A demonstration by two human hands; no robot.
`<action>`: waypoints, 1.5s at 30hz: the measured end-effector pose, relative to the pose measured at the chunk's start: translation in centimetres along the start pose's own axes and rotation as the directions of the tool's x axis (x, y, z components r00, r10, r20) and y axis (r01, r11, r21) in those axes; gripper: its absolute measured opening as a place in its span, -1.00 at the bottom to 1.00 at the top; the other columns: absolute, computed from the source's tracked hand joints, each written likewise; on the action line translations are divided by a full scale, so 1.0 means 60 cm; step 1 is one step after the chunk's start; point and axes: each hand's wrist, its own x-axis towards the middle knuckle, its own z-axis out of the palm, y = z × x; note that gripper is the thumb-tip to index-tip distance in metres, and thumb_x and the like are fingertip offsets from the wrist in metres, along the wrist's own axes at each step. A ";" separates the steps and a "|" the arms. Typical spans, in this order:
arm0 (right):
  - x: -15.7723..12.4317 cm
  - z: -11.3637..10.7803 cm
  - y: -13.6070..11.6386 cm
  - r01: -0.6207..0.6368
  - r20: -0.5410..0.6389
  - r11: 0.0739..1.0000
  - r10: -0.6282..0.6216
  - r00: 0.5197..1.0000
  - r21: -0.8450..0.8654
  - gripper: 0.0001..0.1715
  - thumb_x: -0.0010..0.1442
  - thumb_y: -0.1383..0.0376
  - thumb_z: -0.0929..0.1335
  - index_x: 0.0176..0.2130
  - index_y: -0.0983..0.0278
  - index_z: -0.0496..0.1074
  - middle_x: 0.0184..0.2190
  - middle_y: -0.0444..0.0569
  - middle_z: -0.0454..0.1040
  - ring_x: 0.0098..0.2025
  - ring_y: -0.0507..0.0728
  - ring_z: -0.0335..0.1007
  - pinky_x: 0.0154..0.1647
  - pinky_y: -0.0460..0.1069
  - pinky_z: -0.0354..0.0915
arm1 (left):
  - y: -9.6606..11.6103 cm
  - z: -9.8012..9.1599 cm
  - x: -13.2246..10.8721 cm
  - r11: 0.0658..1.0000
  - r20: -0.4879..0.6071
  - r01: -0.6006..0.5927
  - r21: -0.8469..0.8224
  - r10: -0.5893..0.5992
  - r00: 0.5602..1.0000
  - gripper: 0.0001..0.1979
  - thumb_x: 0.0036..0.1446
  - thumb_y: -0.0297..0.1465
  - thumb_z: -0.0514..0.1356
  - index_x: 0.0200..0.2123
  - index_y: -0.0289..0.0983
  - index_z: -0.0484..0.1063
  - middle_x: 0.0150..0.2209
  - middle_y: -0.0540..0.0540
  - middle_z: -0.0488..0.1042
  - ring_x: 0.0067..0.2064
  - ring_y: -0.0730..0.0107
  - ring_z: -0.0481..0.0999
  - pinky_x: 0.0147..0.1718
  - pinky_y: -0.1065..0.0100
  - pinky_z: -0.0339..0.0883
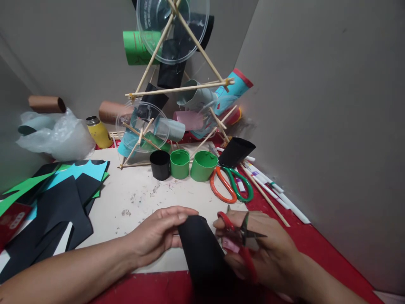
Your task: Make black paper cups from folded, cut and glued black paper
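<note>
A black foam tube point(204, 253) stands tilted near the front edge of the pale board. My left hand point(161, 232) grips its upper end from the left, thumb and fingers around the rim. At the tube's right side, my right hand point(264, 249) holds small red-handled scissors point(243, 232), their blades pointing right and slightly apart, away from the tube. Just beyond my hands a short black cup point(160, 165) and two green cups point(180, 164) point(203, 166) stand in a row. Larger scissors with orange and green handles point(223, 185) lie beside them.
Foam sheets point(60, 202) are piled at the left. A stick frame point(180, 89) with plastic discs and coloured tubes rises at the back. A yellow bottle point(99, 133) and a plastic bag point(68, 135) stand back left. White sticks point(284, 196) lie along the right wall.
</note>
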 end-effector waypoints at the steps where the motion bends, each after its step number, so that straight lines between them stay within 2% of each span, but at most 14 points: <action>1: 0.000 -0.003 0.000 -0.003 -0.006 1.000 0.003 1.000 -0.010 -0.81 0.22 0.17 0.38 -0.24 0.24 0.38 -0.53 -0.12 0.45 -0.54 0.07 0.40 -0.52 -0.07 0.27 | 0.003 0.000 0.002 0.998 -0.023 0.013 -0.060 -0.014 1.000 -0.72 0.09 -0.38 0.28 -0.11 -0.37 0.53 -0.15 -0.23 0.57 -0.15 0.27 0.54 -0.10 0.30 0.35; 3: 0.000 -0.009 0.002 -0.016 -0.018 0.999 0.016 1.000 -0.028 -0.83 0.23 0.18 0.37 -0.29 0.23 0.38 -0.53 -0.09 0.49 -0.53 0.07 0.41 -0.52 -0.06 0.27 | 0.008 -0.003 0.006 0.981 -0.074 0.041 -0.189 -0.056 0.996 -0.77 0.13 -0.40 0.21 -0.18 -0.42 0.54 -0.21 -0.23 0.58 -0.20 0.28 0.56 -0.11 0.30 0.37; 5: 0.000 -0.012 0.004 -0.049 -0.006 0.998 0.048 0.999 -0.029 -0.82 0.23 0.21 0.36 -0.38 0.23 0.35 -0.56 -0.09 0.48 -0.56 0.06 0.39 -0.54 -0.07 0.25 | 0.009 -0.007 0.010 0.948 -0.096 0.090 -0.305 -0.125 0.987 -0.73 0.17 -0.37 0.14 -0.21 -0.45 0.52 -0.24 -0.27 0.58 -0.20 0.21 0.57 -0.10 0.27 0.37; 8: 0.002 -0.014 0.007 -0.111 0.065 0.994 0.111 0.992 -0.009 -0.71 0.25 0.25 0.33 -0.50 0.22 0.27 -0.63 -0.13 0.42 -0.62 0.02 0.30 -0.58 -0.09 0.19 | 0.008 -0.015 0.015 0.915 -0.020 0.146 -0.377 -0.166 0.986 -0.60 0.23 -0.22 0.06 -0.14 -0.46 0.48 -0.19 -0.36 0.56 -0.17 0.08 0.57 -0.20 0.23 0.41; 11: 0.007 -0.012 0.008 -0.149 0.108 0.989 0.149 0.983 -0.010 -0.61 0.27 0.26 0.30 -0.57 0.21 0.20 -0.72 -0.22 0.24 -0.68 -0.02 0.10 -0.64 -0.09 0.07 | 0.009 -0.018 0.015 0.912 0.051 0.182 -0.367 -0.175 0.983 -0.47 0.25 -0.08 0.02 -0.10 -0.48 0.44 -0.21 -0.40 0.54 -0.26 0.13 0.57 -0.35 0.29 0.43; 15: 0.009 -0.007 0.012 -0.158 0.129 0.985 0.165 0.978 -0.067 -0.53 0.25 0.29 0.31 -0.61 0.21 0.04 -0.70 -0.28 0.02 -0.66 -0.04 -0.05 -0.64 -0.10 -0.03 | 0.017 -0.010 0.008 0.912 0.003 0.175 -0.371 -0.187 0.982 -0.47 0.25 -0.09 0.02 -0.18 -0.50 0.45 -0.29 -0.36 0.54 -0.37 0.27 0.55 -0.40 0.36 0.43; 19: 0.004 -0.001 0.021 -0.162 0.172 0.980 0.181 0.968 -0.119 -0.53 0.24 0.30 0.32 -0.61 0.22 0.05 -0.70 -0.28 0.05 -0.66 -0.05 -0.03 -0.64 -0.11 -0.05 | 0.024 -0.006 0.006 0.909 -0.013 0.152 -0.389 -0.170 0.985 -0.55 0.26 -0.17 0.02 -0.22 -0.48 0.46 -0.30 -0.33 0.54 -0.38 0.29 0.55 -0.39 0.37 0.45; 24: 0.003 0.003 0.029 -0.229 0.193 0.967 0.247 0.949 -0.111 -0.54 0.23 0.28 0.32 -0.61 0.22 0.05 -0.72 -0.29 0.05 -0.68 -0.06 -0.05 -0.65 -0.13 -0.07 | 0.025 -0.009 0.008 0.910 -0.007 0.148 -0.388 -0.164 0.986 -0.53 0.26 -0.17 -0.01 -0.24 -0.49 0.47 -0.31 -0.33 0.53 -0.36 0.26 0.55 -0.41 0.36 0.47; 30: 0.005 -0.005 0.032 -0.238 0.182 0.964 0.257 0.949 -0.119 -0.53 0.21 0.23 0.31 -0.58 0.20 0.00 -0.69 -0.30 -0.02 -0.66 -0.05 -0.10 -0.65 -0.11 -0.09 | 0.039 0.008 -0.002 0.922 -0.103 0.104 -0.373 -0.152 0.983 -0.46 0.30 -0.13 -0.06 -0.27 -0.50 0.48 -0.34 -0.32 0.55 -0.42 0.30 0.55 -0.43 0.37 0.46; 34: 0.012 -0.018 0.031 -0.262 0.175 0.960 0.275 0.945 -0.097 -0.55 0.24 0.20 0.30 -0.57 0.19 0.02 -0.67 -0.30 -0.06 -0.65 -0.04 -0.09 -0.65 -0.12 -0.05 | 0.047 0.017 -0.014 0.926 -0.167 0.097 -0.365 -0.167 0.972 -0.56 0.27 -0.20 0.02 -0.26 -0.50 0.48 -0.35 -0.30 0.56 -0.46 0.33 0.54 -0.45 0.37 0.44; 37: 0.034 -0.030 0.016 -0.226 0.197 0.967 0.247 0.949 -0.120 -0.54 0.24 0.15 0.31 -0.56 0.20 0.03 -0.66 -0.30 -0.07 -0.64 -0.04 -0.11 -0.65 -0.12 -0.06 | 0.049 0.023 -0.023 0.935 -0.241 0.063 -0.348 -0.154 0.958 -0.65 0.25 -0.27 0.05 -0.27 -0.47 0.47 -0.38 -0.30 0.57 -0.48 0.34 0.54 -0.45 0.39 0.42; 41: 0.069 -0.036 -0.007 -0.154 0.214 0.970 0.193 0.957 -0.187 -0.54 0.18 0.15 0.33 -0.58 0.21 0.05 -0.67 -0.30 -0.06 -0.63 -0.04 -0.18 -0.64 -0.09 -0.12 | 0.048 0.029 -0.029 0.953 -0.274 0.004 -0.304 -0.092 0.957 -0.74 0.21 -0.35 0.09 -0.28 -0.44 0.47 -0.39 -0.28 0.59 -0.49 0.36 0.54 -0.44 0.41 0.41; 45: 0.075 -0.023 0.002 -0.162 0.214 0.976 0.191 0.958 -0.146 -0.53 0.17 0.15 0.33 -0.59 0.21 0.03 -0.68 -0.30 -0.04 -0.64 -0.05 -0.15 -0.64 -0.10 -0.11 | 0.046 0.026 -0.025 0.966 -0.256 -0.085 -0.246 0.020 0.967 -0.83 0.11 -0.40 0.20 -0.29 -0.40 0.47 -0.36 -0.25 0.60 -0.47 0.37 0.55 -0.41 0.42 0.41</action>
